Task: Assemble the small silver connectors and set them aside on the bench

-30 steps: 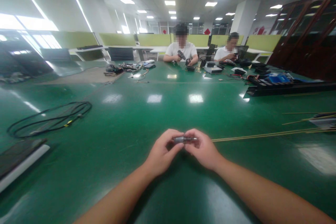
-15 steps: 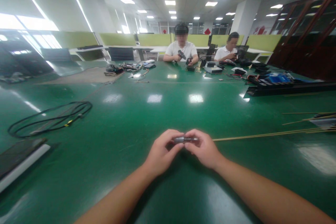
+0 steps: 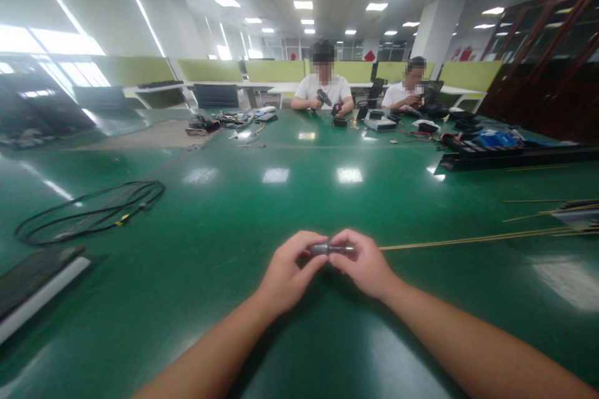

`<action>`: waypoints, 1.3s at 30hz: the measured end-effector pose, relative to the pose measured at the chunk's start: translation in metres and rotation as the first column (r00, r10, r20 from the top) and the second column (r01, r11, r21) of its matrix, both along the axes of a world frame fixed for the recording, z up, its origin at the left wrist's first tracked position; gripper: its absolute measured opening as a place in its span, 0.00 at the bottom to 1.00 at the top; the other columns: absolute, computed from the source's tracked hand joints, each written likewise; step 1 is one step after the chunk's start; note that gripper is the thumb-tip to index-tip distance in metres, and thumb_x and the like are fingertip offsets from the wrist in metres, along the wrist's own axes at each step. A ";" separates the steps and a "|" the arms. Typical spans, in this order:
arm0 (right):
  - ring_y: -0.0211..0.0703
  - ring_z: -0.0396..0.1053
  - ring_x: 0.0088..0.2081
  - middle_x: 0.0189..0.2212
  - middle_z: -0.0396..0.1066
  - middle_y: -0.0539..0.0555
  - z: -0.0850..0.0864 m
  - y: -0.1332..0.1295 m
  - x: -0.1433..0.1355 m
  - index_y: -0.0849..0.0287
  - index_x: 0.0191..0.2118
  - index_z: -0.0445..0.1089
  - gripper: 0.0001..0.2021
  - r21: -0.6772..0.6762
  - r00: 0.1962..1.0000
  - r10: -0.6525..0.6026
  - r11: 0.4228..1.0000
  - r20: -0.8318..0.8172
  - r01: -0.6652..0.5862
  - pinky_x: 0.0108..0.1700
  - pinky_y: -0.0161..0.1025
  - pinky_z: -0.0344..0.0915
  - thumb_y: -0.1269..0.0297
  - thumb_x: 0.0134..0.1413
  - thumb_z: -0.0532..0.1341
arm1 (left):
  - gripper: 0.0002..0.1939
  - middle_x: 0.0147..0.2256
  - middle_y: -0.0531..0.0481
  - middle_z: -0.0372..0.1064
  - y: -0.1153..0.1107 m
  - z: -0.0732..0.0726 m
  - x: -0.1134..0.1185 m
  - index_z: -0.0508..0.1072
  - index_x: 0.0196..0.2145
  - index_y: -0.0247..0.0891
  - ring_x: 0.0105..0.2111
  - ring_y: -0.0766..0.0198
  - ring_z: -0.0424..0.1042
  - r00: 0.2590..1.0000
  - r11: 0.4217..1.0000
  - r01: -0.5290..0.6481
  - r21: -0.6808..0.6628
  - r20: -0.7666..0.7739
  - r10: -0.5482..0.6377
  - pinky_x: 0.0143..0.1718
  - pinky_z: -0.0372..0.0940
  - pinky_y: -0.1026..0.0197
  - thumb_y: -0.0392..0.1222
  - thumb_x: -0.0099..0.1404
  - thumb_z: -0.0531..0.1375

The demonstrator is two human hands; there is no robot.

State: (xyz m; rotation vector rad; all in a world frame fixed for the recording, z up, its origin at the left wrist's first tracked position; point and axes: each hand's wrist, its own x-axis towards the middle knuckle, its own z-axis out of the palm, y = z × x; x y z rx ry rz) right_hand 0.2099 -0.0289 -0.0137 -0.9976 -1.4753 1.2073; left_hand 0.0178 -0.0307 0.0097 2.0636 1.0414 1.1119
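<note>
A small dark-grey metallic cylinder with a thinner shiny shaft (image 3: 319, 249) lies crosswise between my hands, just above the green tabletop (image 3: 201, 299). My left hand (image 3: 289, 269) pinches its thicker left end between thumb and fingers. On the thinner right part, the thumb and fingers of my right hand (image 3: 365, 267) are closed. The fingertips of both hands nearly meet at its middle. Thin yellowish rods (image 3: 449, 241) run rightward from beside my right hand; whether the hand touches them I cannot tell.
A black cable (image 3: 93, 215) lies coiled at left, above a dark flat device (image 3: 37, 280). Across the table, two people sit, one holding a drill-like tool (image 3: 323, 97). Electronic parts (image 3: 381, 120) and a long black tray (image 3: 515, 160) lie at the far right.
Almost nothing differs; my fingers have shifted very slightly around the metallic piece, and a little more of its thin right part shows.
</note>
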 end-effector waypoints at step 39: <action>0.34 0.62 0.21 0.21 0.64 0.45 0.003 -0.001 -0.002 0.59 0.36 0.69 0.08 -0.063 0.999 -0.043 0.997 0.018 0.044 0.24 0.32 0.59 0.60 0.55 0.63 | 0.10 0.44 0.49 0.73 0.001 0.003 -0.001 0.76 0.46 0.42 0.42 0.63 0.72 0.999 0.998 -0.047 -0.048 0.022 0.048 0.40 0.67 0.64 0.41 0.67 0.62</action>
